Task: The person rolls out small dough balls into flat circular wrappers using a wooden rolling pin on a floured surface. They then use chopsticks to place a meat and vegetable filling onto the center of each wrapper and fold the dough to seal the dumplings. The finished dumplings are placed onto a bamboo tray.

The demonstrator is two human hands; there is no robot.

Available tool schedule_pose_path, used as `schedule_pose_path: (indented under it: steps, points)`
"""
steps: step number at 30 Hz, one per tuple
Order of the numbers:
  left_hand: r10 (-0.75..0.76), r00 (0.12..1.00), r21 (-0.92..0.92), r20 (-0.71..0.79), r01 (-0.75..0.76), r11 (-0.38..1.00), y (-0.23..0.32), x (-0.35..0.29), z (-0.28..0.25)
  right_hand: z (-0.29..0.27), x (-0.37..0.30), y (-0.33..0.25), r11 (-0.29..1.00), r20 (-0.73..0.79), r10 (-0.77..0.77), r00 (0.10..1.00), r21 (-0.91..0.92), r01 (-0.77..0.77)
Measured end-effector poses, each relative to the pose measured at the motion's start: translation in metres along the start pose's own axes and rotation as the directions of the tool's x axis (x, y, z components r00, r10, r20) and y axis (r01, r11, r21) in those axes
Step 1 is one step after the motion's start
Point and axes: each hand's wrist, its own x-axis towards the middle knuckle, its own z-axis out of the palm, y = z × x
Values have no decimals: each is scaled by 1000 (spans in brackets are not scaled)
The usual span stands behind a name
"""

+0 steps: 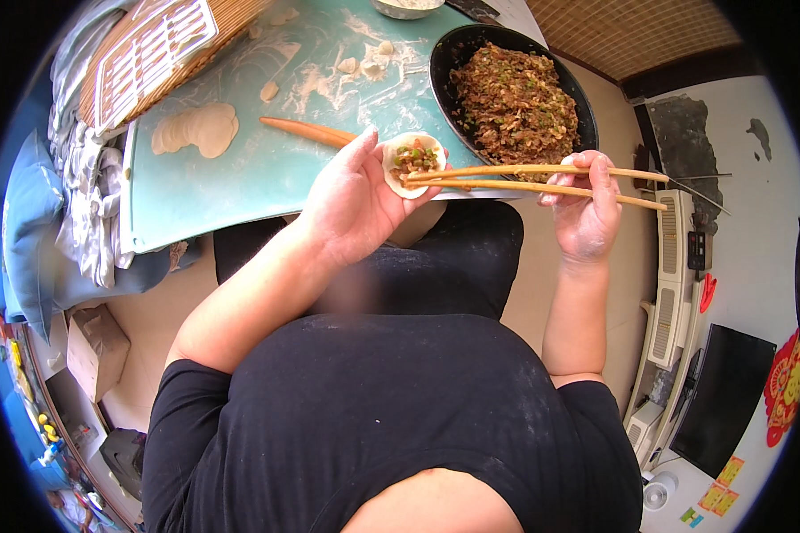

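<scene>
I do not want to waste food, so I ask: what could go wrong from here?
The chopsticks in the right hand reach the filling on the round wrapper; a hard push might smear it onto the bare rim or poke the dough.

The left hand holds this wrapper near the edge of the green tabletop, so a tilt could drop filling.

The spare wrappers overlap, so they may stick together.

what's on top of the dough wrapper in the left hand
On the wrapper sits chopped filling with green bits, chopsticks at its lower edge. The wrapper's middle, beneath the filling, is hidden.
</scene>
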Motion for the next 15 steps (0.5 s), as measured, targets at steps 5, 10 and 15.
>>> schedule_pose_path:
  steps: [5, 10, 15]
  points:
    - [-68, 996, 8, 52, 68, 998, 0, -2, -5, -2, 4, 6, 999, -1, 22, 1000, -36, -22]
    - [-53, 998, -8, 17, 53, 999, 0, -2, -5, -5, 5, 6, 995, -29, 40, 999, 88, -37]
    - [-64, 996, -43, 56, 66, 997, 0, -3, -7, -6, 4, 13, 993, -128, 99, 987, 69, -91]
